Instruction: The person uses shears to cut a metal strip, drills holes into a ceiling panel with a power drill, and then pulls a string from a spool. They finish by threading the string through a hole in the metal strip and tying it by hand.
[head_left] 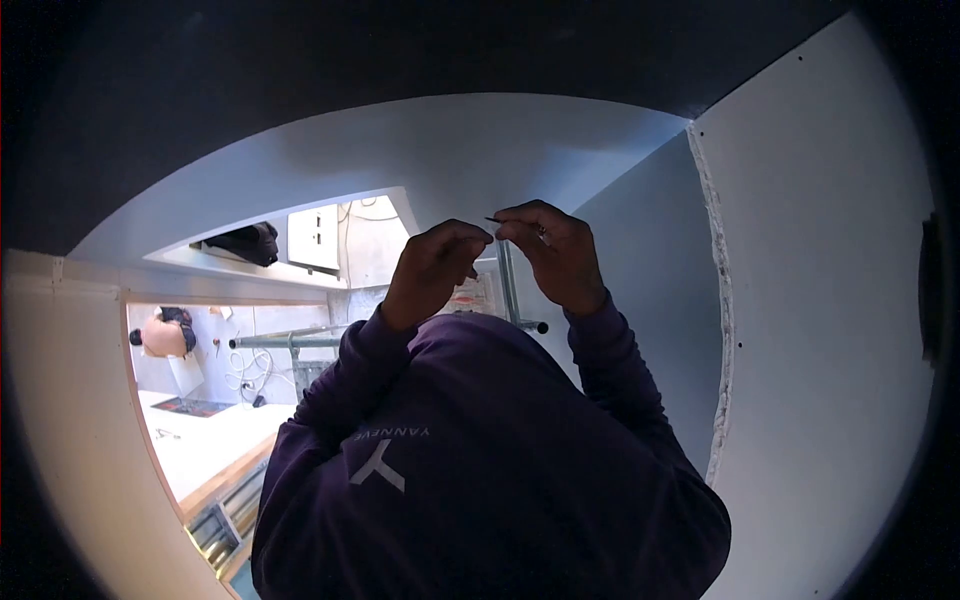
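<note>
Both of my hands are raised in front of my chest, close together, with dark purple sleeves below them. My right hand point(553, 250) pinches a small, thin, dark pointed object point(494, 219) between thumb and fingertips; it sticks out to the left. My left hand point(436, 270) is just left of it, its thumb and fingers pressed together, with the fingertips near the object's tip. Whether anything is in the left fingers is too small to make out. Behind the hands is a smooth pale blue-grey surface point(450, 150).
Metal scaffold tubes point(508, 285) stand below my hands. On the right, a white board point(820, 300) has a rough edge. Through openings at left show a black bag point(245, 243), a white worktop point(200, 445), cables point(250, 370) and a person point(168, 335) bending down.
</note>
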